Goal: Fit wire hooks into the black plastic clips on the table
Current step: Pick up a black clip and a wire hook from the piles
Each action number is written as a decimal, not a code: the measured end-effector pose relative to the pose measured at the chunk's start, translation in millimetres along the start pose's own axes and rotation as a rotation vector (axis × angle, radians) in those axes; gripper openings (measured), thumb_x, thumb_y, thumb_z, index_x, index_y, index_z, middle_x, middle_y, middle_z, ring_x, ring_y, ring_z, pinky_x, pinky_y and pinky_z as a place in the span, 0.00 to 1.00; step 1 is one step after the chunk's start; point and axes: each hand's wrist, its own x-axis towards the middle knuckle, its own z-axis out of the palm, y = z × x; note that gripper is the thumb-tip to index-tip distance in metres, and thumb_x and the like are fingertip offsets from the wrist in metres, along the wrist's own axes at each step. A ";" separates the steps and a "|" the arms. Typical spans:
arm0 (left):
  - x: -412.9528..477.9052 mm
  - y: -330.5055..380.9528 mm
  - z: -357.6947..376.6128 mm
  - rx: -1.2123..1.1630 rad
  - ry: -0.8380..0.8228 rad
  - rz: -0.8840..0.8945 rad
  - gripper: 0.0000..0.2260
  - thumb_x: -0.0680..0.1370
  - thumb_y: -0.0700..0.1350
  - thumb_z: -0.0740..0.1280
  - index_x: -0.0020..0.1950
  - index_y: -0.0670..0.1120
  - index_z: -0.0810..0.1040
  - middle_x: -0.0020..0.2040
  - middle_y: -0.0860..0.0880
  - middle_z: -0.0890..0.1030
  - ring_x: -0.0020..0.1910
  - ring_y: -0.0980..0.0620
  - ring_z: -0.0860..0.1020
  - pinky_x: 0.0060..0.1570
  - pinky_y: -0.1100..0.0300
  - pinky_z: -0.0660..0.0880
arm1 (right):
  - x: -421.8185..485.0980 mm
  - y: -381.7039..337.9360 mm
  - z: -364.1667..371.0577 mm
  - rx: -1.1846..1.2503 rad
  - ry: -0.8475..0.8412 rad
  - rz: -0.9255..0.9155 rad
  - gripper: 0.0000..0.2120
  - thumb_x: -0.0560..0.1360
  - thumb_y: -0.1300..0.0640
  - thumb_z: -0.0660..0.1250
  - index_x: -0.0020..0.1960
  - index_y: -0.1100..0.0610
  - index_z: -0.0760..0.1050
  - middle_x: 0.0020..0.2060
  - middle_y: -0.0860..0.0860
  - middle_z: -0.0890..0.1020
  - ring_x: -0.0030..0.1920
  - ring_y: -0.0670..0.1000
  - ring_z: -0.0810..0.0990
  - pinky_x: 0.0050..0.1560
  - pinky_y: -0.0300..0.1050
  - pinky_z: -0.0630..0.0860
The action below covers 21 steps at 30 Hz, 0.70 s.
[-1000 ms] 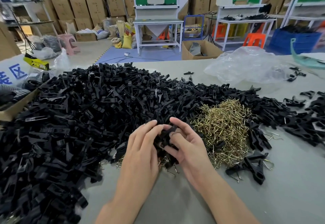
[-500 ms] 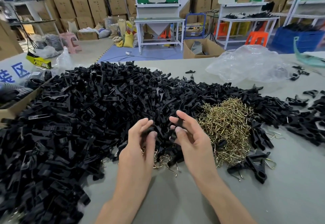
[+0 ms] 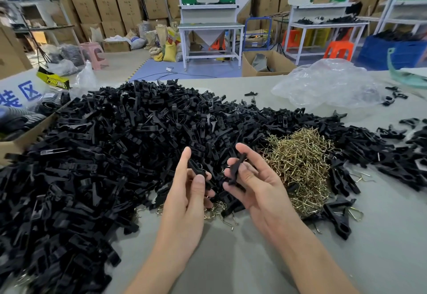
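Left hand (image 3: 187,197) pinches a clip (image 3: 196,169) between thumb and forefinger; right hand (image 3: 260,186) pinches a second clip (image 3: 236,166), long axis 1 to 7 o'clock. Hook pile (image 3: 300,166) lies at 3 o'clock, just beside the right hand, the nearer

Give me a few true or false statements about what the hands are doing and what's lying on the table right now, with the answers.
1. The left hand pinches a clip. True.
2. The right hand is empty. False: the right hand grips a second clip.
3. The hook pile lies right of both hands. True.
4. The hands touch each other. False: a gap separates them.
5. The clear bag lies on the floor. False: the clear bag sits on the table, beyond the clip pile.
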 end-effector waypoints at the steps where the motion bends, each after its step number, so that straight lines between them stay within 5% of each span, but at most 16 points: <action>1: -1.2 1.3 0.2 -0.004 -0.014 -0.007 0.23 0.78 0.55 0.59 0.68 0.77 0.60 0.48 0.60 0.78 0.44 0.57 0.81 0.46 0.66 0.78 | -0.7 0.1 0.7 0.008 -0.017 0.023 0.17 0.75 0.62 0.66 0.59 0.47 0.84 0.48 0.53 0.85 0.43 0.49 0.84 0.38 0.43 0.82; 5: -2.6 4.7 2.0 -0.003 -0.036 -0.051 0.22 0.78 0.55 0.61 0.69 0.72 0.61 0.50 0.64 0.78 0.43 0.57 0.82 0.44 0.69 0.76 | -2.2 0.2 -0.1 0.010 -0.026 0.031 0.17 0.76 0.62 0.65 0.59 0.47 0.84 0.48 0.54 0.85 0.38 0.48 0.82 0.32 0.39 0.78; 11: 3.6 4.5 0.0 -0.072 0.027 -0.076 0.14 0.81 0.41 0.66 0.63 0.58 0.78 0.51 0.56 0.85 0.46 0.54 0.84 0.45 0.70 0.77 | -1.1 1.3 2.6 0.060 -0.030 0.052 0.17 0.71 0.62 0.70 0.57 0.48 0.85 0.45 0.54 0.84 0.40 0.50 0.84 0.38 0.40 0.81; 14: 4.3 5.8 -1.4 -0.079 0.005 -0.074 0.17 0.81 0.38 0.65 0.66 0.55 0.77 0.55 0.57 0.85 0.55 0.59 0.82 0.55 0.70 0.75 | -1.9 2.4 2.2 -0.032 -0.052 0.023 0.21 0.71 0.63 0.71 0.60 0.46 0.83 0.45 0.52 0.84 0.47 0.51 0.86 0.44 0.44 0.83; 21: 1.5 6.1 2.0 -0.070 0.026 -0.077 0.15 0.79 0.39 0.68 0.62 0.54 0.80 0.52 0.58 0.85 0.53 0.60 0.82 0.51 0.71 0.76 | -3.5 4.6 7.1 -0.180 -0.076 0.018 0.20 0.67 0.55 0.78 0.58 0.45 0.83 0.52 0.51 0.86 0.56 0.52 0.84 0.53 0.42 0.80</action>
